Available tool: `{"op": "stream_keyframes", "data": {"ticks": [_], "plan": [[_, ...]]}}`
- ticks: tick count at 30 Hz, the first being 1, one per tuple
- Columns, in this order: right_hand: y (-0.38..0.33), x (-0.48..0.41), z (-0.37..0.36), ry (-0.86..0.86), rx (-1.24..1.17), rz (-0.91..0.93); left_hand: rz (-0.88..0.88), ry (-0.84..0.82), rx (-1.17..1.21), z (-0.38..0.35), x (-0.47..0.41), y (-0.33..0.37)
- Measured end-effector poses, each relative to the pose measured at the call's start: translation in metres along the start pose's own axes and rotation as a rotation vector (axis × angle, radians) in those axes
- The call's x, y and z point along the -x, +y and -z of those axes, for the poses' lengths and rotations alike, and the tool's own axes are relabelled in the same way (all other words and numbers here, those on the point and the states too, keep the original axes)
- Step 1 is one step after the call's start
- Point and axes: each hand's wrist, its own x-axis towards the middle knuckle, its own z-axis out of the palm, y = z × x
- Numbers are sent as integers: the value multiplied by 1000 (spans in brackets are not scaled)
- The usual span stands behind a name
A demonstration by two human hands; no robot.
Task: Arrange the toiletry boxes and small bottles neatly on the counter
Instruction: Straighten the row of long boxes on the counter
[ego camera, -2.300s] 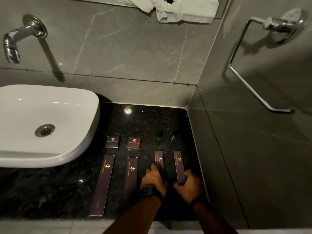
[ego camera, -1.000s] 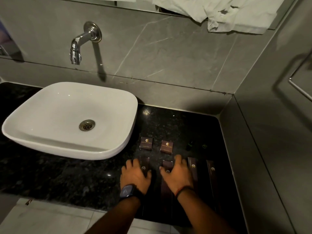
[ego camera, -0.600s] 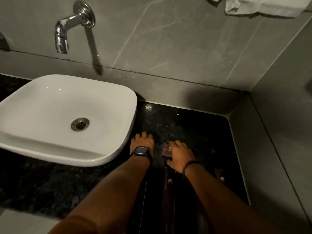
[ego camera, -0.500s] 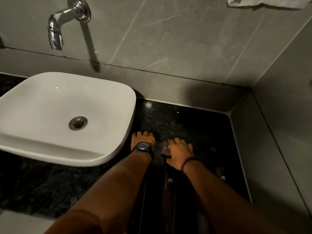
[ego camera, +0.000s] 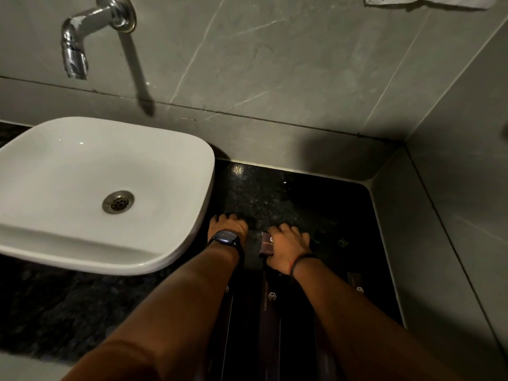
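On the black counter (ego camera: 275,193), my right hand (ego camera: 286,247) is closed on a small dark square box (ego camera: 266,243) with a gold logo, fingers over its far edge and thumb at its near edge. My left hand (ego camera: 228,225), a watch on its wrist, lies fingers-down just to the left, where the second square box was; that box is hidden under it. Two small green-tinted bottles (ego camera: 319,238) (ego camera: 342,242) stand to the right of my right hand. Long dark boxes (ego camera: 270,312) (ego camera: 357,283) lie lengthwise near the front edge, partly hidden by my forearms.
A white basin (ego camera: 192,215) stands on the counter close to my left hand, under a chrome wall tap (ego camera: 75,50). Grey tiled walls close the counter at the back and right. A white cloth (ego camera: 428,1) hangs at the top right.
Both hands went from the long boxes at the front to the two small square boxes behind them. Over the last half second they have barely shifted.
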Motion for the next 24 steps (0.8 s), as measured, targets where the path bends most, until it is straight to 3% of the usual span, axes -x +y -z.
{"op": "stream_keyframes", "data": {"ticks": [3,6,8,10,13,17,24], "plan": [[2,7,3,96,-20,20,11,4,27,-1,0,2],[15,25,16,485,-176,-13,-43,133,93,7,2,9],[35,36,25,777,-346,-131,-115,271,174,17,1,23],[67,43,30,883,-490,-292,-176,332,254,25,-2,43],[113,43,26,678,-722,-505,-234,298,469,27,-8,75],[141,36,13,403,-764,-474,-277,216,544,16,-20,112],[146,21,2,380,-642,-357,-307,150,497,-2,-37,143]]}}
